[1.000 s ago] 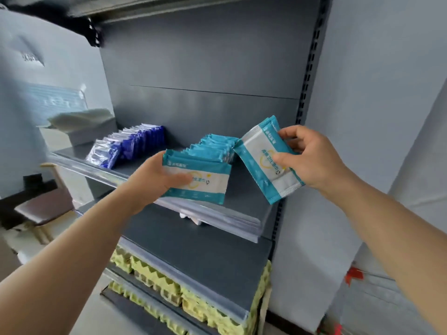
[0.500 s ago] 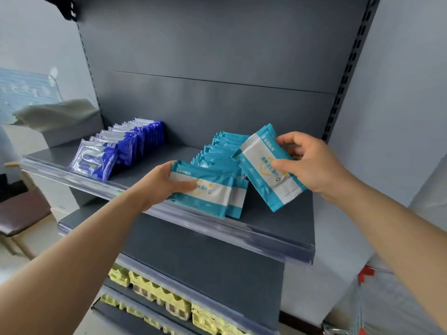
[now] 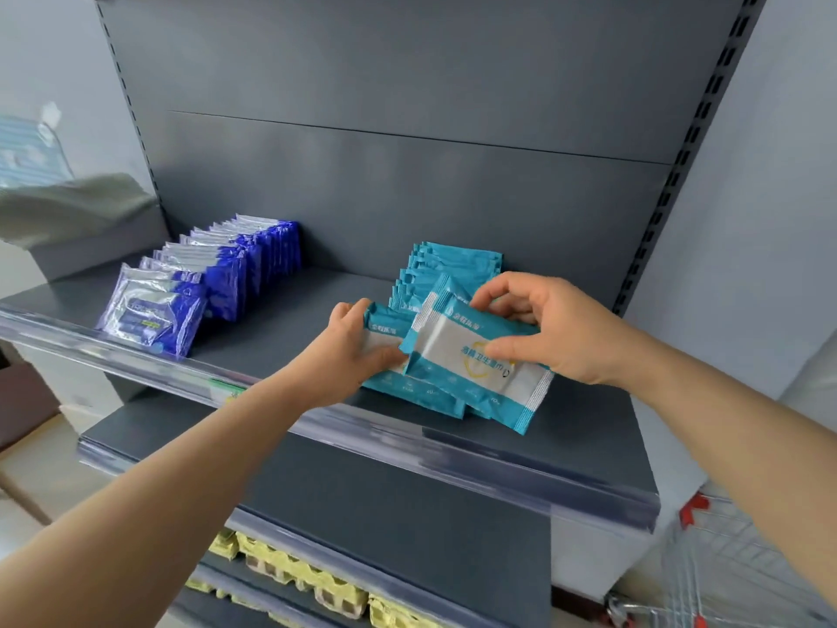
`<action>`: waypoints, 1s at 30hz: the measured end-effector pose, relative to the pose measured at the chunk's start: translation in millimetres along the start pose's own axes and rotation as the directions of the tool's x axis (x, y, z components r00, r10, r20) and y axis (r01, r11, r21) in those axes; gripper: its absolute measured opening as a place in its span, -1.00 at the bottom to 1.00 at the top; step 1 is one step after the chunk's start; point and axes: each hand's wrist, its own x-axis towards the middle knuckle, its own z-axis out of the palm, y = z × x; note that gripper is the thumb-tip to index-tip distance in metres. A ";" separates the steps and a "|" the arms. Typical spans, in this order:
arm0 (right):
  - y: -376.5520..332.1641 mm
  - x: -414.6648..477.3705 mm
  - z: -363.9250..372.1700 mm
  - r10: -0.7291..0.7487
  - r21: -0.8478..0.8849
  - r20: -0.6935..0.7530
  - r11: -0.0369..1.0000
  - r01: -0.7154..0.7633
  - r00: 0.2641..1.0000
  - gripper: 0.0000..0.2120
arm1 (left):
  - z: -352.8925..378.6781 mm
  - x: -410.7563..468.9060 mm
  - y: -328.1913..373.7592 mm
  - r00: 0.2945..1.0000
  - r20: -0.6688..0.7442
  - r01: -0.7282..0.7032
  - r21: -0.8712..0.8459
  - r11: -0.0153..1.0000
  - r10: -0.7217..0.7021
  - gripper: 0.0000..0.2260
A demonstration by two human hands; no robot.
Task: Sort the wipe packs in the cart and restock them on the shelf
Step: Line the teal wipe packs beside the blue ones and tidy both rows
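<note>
On the grey shelf (image 3: 281,328) a row of teal wipe packs (image 3: 457,265) leans against the back panel. My left hand (image 3: 351,351) grips a teal wipe pack (image 3: 389,383) lying at the front of that row. My right hand (image 3: 550,328) pinches another teal wipe pack (image 3: 471,360) by its upper right edge and holds it tilted over the left one, overlapping it. A row of dark blue wipe packs (image 3: 213,278) stands at the left of the same shelf. A corner of the wire cart (image 3: 706,577) shows at the bottom right.
A clear price strip (image 3: 475,451) runs along the shelf's front edge. A lower grey shelf sits beneath, and yellow egg trays (image 3: 299,573) lie on a shelf under that. A perforated upright (image 3: 679,174) bounds the shelf on the right, next to a pale wall.
Both hands moved inward over the shelf. The right hand's pack came down and left until it overlaps the left hand's pack. My view shifted closer and to the left.
</note>
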 end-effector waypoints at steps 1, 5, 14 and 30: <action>-3.1 0.7 8.3 -0.002 -0.024 0.019 1.000 0.003 1.000 -0.65 | -1.6 0.9 -1.7 0.999 0.029 -0.030 0.014 0.999 0.030 -0.64; -11.6 4.0 37.3 0.048 -0.184 0.000 0.982 -0.047 0.999 -0.66 | -9.6 9.6 -12.4 0.982 0.183 -0.048 -0.012 0.999 0.050 -0.84; -32.0 12.6 83.7 0.096 -0.349 -0.199 0.923 -0.162 0.975 -0.70 | -32.6 20.0 -40.7 0.892 0.402 -0.145 -0.182 0.973 0.208 -0.21; -0.6 -8.8 98.2 0.692 0.306 -0.303 0.721 -0.621 0.655 0.33 | -22.1 28.3 -58.9 0.797 0.566 0.029 -0.384 0.923 0.211 0.25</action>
